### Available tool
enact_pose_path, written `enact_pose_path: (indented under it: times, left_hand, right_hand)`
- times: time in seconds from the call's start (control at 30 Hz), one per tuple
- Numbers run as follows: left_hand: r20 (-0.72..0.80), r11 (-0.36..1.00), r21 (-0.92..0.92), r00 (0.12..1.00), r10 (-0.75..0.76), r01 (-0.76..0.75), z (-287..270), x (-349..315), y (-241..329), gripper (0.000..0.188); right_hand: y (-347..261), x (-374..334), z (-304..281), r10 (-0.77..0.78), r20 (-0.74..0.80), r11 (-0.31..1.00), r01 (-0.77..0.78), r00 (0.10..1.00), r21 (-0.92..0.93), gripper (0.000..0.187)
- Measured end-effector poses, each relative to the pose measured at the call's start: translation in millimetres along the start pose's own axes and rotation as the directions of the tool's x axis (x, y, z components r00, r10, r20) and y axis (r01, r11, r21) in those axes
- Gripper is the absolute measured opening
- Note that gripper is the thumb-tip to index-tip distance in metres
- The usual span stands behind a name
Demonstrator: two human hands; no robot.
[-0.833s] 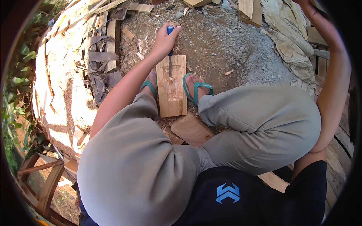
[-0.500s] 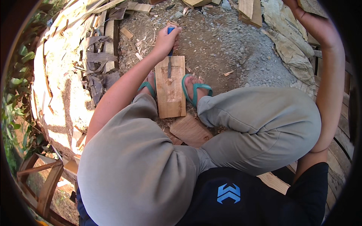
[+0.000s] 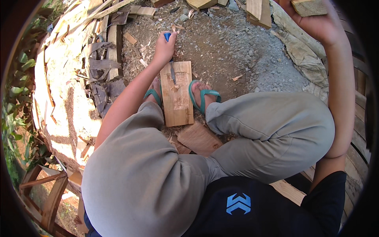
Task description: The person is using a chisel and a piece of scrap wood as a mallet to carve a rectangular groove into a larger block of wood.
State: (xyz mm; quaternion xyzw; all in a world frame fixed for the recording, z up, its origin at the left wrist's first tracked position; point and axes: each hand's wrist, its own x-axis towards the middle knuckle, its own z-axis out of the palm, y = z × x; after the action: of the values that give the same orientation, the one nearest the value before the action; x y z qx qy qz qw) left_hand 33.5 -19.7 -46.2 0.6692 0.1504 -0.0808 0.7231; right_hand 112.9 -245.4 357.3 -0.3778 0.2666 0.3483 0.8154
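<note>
My left hand (image 3: 164, 50) is wrapped round the blue handle of a chisel (image 3: 172, 74). The chisel's metal blade points back toward me and its tip meets the rough, shallow recess in a pale wooden board (image 3: 179, 115). Up at the far right, my right hand (image 3: 318, 31) grips a wooden block (image 3: 310, 7), raised well away from the chisel. The board lies between my two feet in green flip-flops (image 3: 204, 94), its near end by another wood piece (image 3: 199, 138). Loose chips sit in the recess near the blade tip.
Wood offcuts (image 3: 258, 12) lie at the far side, with a crumpled sack (image 3: 302, 47) to their right. Dark scraps and planks (image 3: 114, 47) line the left. Gravel and shavings cover the ground ahead. Wooden slats (image 3: 357, 118) run along the right.
My right hand has moved left and nearer with the wooden block, which shows more now. My left hand has shifted slightly left, tilting the chisel handle leftward. The board's far end has swung slightly left.
</note>
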Motion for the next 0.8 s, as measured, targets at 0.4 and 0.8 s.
enact_pose_path:
  times: [0.4, 0.8]
  left_hand:
    - [0.11, 0.984, 0.175, 0.993, -0.034, 0.014, -15, 2, 5, 0.043]
    - [0.156, 0.908, 0.402, 0.986, 0.062, -0.121, -33, -31, 40, 0.049]
  right_hand:
    - [42, 26, -33, -0.301, -0.111, 0.179, -0.058, 0.947, -0.982, 0.054]
    - [67, 109, -67, -0.237, 0.067, -0.616, -0.097, 0.969, -0.782, 0.064]
